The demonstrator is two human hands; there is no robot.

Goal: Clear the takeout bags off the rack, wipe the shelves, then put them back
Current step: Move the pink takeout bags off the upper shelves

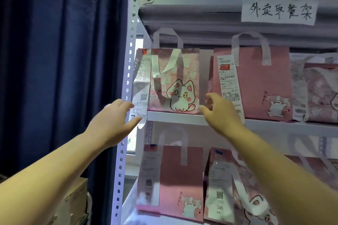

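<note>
Blue curtain (64, 60) hangs beside the white rack (128, 78). The cat bag (175, 82) stands at the left end of the upper shelf (182, 118). Left hand (113, 120) and right hand (219, 113) reach for its sides, fingers open, holding nothing. Its long receipt (140, 87) might snag on the rack post and tear.

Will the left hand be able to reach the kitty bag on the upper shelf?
Probably yes: the left hand is open beside the kitty bag, with only its hanging receipt between them.
</note>
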